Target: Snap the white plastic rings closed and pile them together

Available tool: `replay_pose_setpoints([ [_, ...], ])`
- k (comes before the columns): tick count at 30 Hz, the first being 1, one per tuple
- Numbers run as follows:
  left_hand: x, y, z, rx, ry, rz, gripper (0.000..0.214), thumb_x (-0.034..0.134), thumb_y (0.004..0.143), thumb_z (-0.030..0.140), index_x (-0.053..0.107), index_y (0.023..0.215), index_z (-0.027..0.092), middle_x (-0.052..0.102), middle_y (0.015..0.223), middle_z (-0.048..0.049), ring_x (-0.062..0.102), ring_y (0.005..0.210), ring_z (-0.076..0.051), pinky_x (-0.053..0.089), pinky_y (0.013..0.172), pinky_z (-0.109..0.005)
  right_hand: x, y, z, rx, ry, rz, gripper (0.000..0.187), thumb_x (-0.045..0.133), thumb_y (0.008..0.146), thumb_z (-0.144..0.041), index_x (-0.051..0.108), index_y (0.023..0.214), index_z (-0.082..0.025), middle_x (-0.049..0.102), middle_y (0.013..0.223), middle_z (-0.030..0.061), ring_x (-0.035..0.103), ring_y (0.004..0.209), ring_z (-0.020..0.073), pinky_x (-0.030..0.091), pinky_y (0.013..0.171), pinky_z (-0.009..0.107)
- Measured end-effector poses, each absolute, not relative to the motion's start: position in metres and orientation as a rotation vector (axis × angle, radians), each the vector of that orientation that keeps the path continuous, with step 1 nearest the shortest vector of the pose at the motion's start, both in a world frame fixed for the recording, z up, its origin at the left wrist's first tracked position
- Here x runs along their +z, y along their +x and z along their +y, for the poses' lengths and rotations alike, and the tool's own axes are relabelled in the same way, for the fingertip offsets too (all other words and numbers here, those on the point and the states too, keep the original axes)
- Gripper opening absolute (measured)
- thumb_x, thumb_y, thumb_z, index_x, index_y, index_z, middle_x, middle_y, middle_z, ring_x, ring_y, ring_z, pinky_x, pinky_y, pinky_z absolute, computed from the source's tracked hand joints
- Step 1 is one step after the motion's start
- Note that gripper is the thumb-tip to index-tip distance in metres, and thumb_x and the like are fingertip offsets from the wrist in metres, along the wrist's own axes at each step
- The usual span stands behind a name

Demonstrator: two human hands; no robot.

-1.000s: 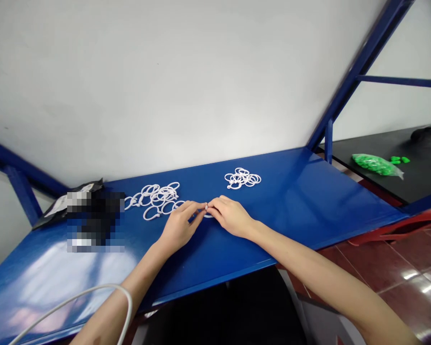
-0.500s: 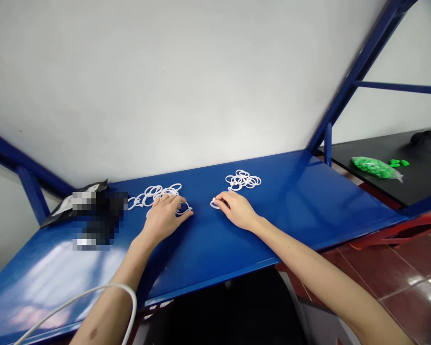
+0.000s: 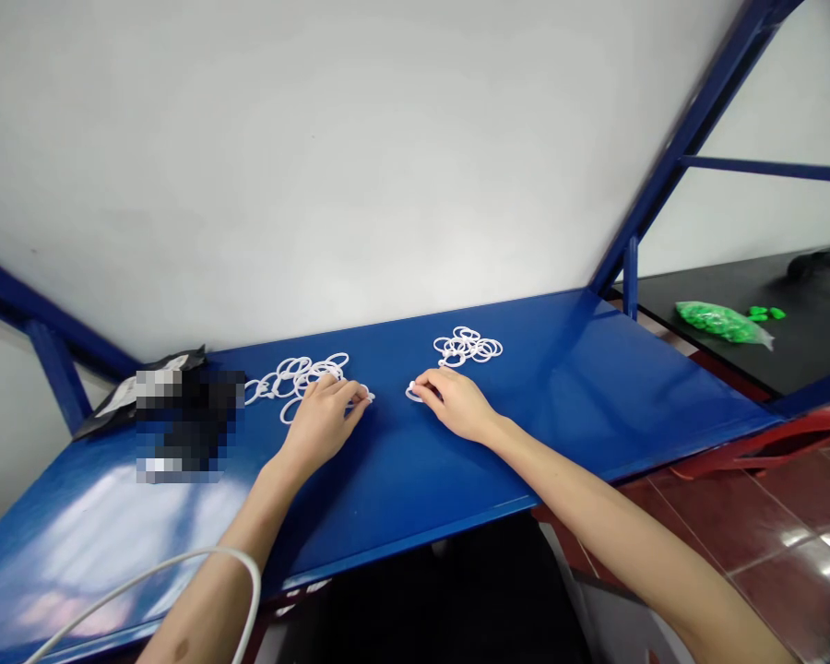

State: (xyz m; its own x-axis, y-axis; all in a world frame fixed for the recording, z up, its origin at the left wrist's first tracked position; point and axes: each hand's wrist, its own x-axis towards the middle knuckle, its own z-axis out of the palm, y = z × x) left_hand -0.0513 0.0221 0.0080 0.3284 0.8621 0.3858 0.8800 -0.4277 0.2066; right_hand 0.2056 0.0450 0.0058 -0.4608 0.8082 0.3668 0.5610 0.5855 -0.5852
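White plastic rings with small knobs lie in a loose pile [image 3: 311, 373] on the left half of the blue table [image 3: 401, 480]. At the right edge of that pile my left hand [image 3: 325, 417] pinches one white ring [image 3: 369, 397], thumb against fingertips; most of this ring is behind the fingers. Farther right, my right hand [image 3: 455, 402] is closed on another white ring [image 3: 412, 393], holding it by its knob low over the table or touching it; I cannot tell which. A smaller pile of white rings [image 3: 468, 347] lies just beyond my right hand.
A black plastic packet [image 3: 180, 361] and a blurred-out dark item [image 3: 186, 443] lie at the left. A white cable [image 3: 145, 574] crosses my left forearm. Blue frame bars [image 3: 670, 166] rise at the right; past them, a bag of green pieces [image 3: 723, 322] sits on a black table.
My left thumb and fingers have closed on a ring at the pile's edge; before, they were apart around it. My right hand and its ring have hardly moved.
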Motion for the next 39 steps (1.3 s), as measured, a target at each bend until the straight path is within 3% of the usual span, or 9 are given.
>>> replay_pose_setpoints([
  [4,0.014,-0.041,0.017,-0.912,-2.569,-1.732,0.016,0.052,0.097,0.032,0.064,0.093,0.022,0.072,0.09,-0.0061,0.06,0.093,-0.026,0.047,0.085,-0.039,0.003,0.206,0.047,0.504,-1.094,-2.202,0.022,0.052,0.105,-0.035,0.068,0.096,-0.022,0.074,0.099,0.004,0.065,0.093,0.0203,0.047,0.083,0.034],
  [10,0.018,-0.026,0.008,-1.173,-2.815,-2.0,0.017,0.05,0.098,0.037,0.06,0.099,0.024,0.072,0.085,-0.0002,0.066,0.082,-0.019,0.046,0.074,-0.032,-0.001,0.207,0.048,0.421,-1.005,-2.201,0.019,0.055,0.104,-0.034,0.07,0.102,-0.022,0.072,0.101,0.0043,0.062,0.097,0.0206,0.048,0.09,0.036],
  [16,0.022,-0.018,0.006,-1.313,-2.871,-2.034,0.015,0.056,0.094,0.037,0.059,0.096,0.023,0.07,0.079,0.0014,0.066,0.076,-0.017,0.048,0.075,-0.031,-0.004,0.21,0.055,0.323,-1.067,-2.163,0.016,0.058,0.103,-0.029,0.07,0.099,-0.02,0.07,0.099,0.0058,0.059,0.098,0.0228,0.048,0.091,0.038],
  [21,0.018,-0.02,0.008,-1.243,-2.843,-1.99,0.014,0.056,0.096,0.036,0.06,0.098,0.023,0.071,0.084,0.0001,0.066,0.08,-0.018,0.05,0.077,-0.031,-0.004,0.219,0.065,0.228,-1.128,-2.109,0.013,0.058,0.102,-0.025,0.069,0.099,-0.02,0.069,0.1,0.0067,0.057,0.099,0.0246,0.047,0.092,0.04],
  [26,0.006,-0.025,0.013,-0.938,-2.678,-1.751,0.005,0.059,0.095,0.025,0.063,0.096,0.022,0.071,0.092,-0.0049,0.062,0.093,-0.024,0.05,0.082,-0.036,-0.003,0.221,0.065,0.234,-1.103,-2.12,0.013,0.057,0.103,-0.026,0.069,0.1,-0.021,0.069,0.1,0.0062,0.058,0.099,0.0244,0.048,0.092,0.041],
  [30,0.005,-0.029,0.015,-0.747,-2.613,-1.65,0.004,0.06,0.095,0.022,0.063,0.094,0.022,0.073,0.094,-0.0056,0.059,0.093,-0.025,0.049,0.084,-0.039,-0.004,0.217,0.061,0.254,-1.058,-2.163,0.015,0.056,0.103,-0.028,0.069,0.101,-0.022,0.069,0.1,0.0061,0.059,0.102,0.0252,0.049,0.093,0.041],
  [39,0.006,-0.027,0.013,-0.77,-2.655,-1.657,0.006,0.059,0.096,0.023,0.064,0.096,0.022,0.074,0.097,-0.0054,0.061,0.093,-0.025,0.051,0.083,-0.039,0.004,0.245,0.086,-0.115,-1.429,-2.022,0.023,0.055,0.101,-0.023,0.073,0.113,-0.018,0.069,0.113,0.0135,0.056,0.105,0.032,0.053,0.091,0.046],
])
